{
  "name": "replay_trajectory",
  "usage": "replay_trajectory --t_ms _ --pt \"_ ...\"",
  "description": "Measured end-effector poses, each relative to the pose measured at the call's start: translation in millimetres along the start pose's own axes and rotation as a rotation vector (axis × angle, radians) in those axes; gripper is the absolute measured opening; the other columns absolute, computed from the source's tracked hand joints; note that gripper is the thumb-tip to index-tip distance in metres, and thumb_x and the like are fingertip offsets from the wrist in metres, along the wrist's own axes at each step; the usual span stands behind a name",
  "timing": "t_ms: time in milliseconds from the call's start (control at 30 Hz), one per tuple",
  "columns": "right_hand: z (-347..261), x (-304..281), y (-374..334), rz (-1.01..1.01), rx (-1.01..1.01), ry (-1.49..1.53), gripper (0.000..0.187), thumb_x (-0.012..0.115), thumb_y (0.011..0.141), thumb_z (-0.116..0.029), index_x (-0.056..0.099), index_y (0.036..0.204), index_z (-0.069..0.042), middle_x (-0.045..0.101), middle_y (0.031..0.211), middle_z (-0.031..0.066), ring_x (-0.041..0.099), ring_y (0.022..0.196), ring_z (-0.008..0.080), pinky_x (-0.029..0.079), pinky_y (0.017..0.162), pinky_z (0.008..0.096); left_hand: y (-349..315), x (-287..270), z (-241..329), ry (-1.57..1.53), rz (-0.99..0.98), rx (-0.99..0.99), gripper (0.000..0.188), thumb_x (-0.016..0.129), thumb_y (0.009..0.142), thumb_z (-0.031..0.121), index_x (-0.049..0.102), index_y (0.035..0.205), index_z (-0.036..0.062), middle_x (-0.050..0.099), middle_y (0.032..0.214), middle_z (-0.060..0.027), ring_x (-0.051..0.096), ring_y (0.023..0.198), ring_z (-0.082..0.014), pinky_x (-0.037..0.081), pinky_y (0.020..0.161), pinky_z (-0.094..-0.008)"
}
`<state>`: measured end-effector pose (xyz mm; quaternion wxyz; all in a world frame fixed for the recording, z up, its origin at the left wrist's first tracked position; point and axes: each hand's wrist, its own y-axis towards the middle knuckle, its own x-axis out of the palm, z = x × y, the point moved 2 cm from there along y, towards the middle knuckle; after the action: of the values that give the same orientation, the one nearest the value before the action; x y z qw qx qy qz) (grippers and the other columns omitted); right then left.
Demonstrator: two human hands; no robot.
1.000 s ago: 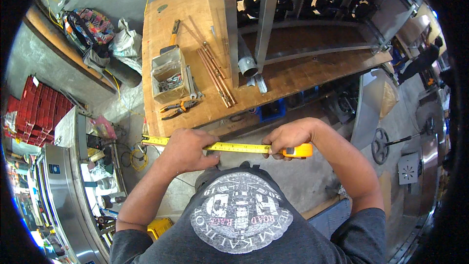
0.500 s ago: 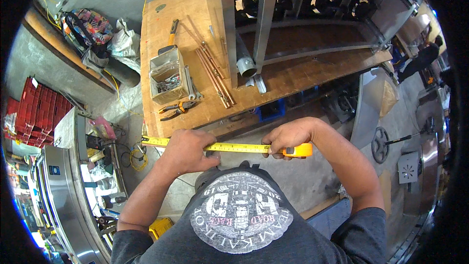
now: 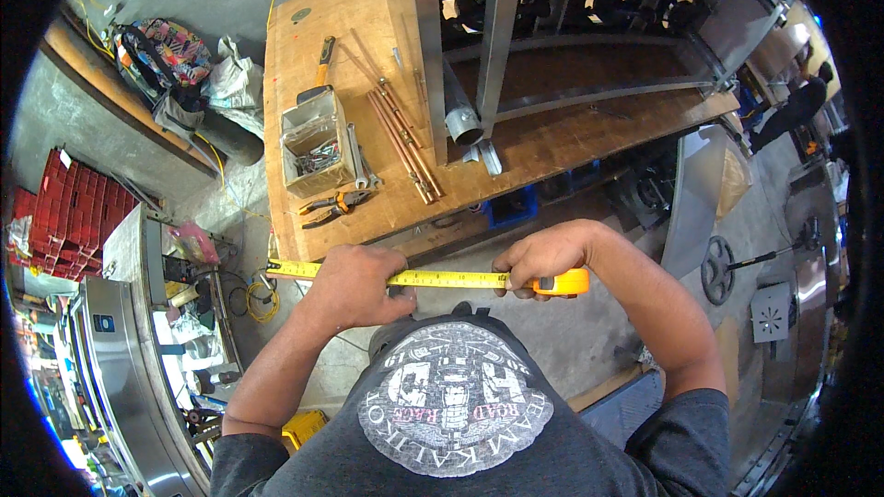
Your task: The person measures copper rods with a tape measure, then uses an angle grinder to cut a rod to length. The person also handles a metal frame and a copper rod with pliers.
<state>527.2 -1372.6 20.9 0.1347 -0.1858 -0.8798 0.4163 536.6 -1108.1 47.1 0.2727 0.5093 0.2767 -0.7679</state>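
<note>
A yellow tape measure (image 3: 451,279) is stretched out level between my hands, just off the near edge of the wooden workbench. My left hand (image 3: 361,285) is closed round the blade, and the blade's hooked end sticks out to its left. At the other side, my right hand (image 3: 543,258) pinches the blade close to the orange case, which shows below and right of my fingers. Beyond my left hand, on the bench corner, lie orange-and-black pliers (image 3: 333,206) beside a box of small metal parts (image 3: 318,143).
On the workbench (image 3: 304,46) are a hammer (image 3: 326,60), wrenches (image 3: 362,161) and copper pipes (image 3: 401,143). A metal frame (image 3: 502,37) stands on its right part, with a round metal tube (image 3: 463,122). Red stacked pieces (image 3: 74,212) sit at the left; a person (image 3: 799,115) is far right.
</note>
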Motion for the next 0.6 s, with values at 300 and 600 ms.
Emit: replay_trajectory --t_ms 300,600 --pt "-9 2 1 0.003 0.024 -0.096 0.038 0.057 0.077 -0.02 0.059 0.109 0.001 0.06 0.079 0.0085 0.061 0.068 0.0177 0.048 0.061 0.0313 -2 5 -5 0.003 -0.103 0.027 0.036 0.062 0.075 0.039 0.061 0.085 0.0041 0.065 0.08 -0.0177 0.065 0.078 -0.0367 0.051 0.071 -0.0473" --pt "-5 0 6 0.005 -0.011 -0.163 0.041 0.056 0.08 -0.024 0.061 0.111 0.001 0.061 0.082 0.0072 0.06 0.071 0.0152 0.047 0.065 0.0299 -3 7 -7 0.002 -0.07 0.054 0.037 0.063 0.074 0.039 0.063 0.083 0.0028 0.066 0.081 -0.0161 0.065 0.077 -0.0347 0.052 0.069 -0.0465"
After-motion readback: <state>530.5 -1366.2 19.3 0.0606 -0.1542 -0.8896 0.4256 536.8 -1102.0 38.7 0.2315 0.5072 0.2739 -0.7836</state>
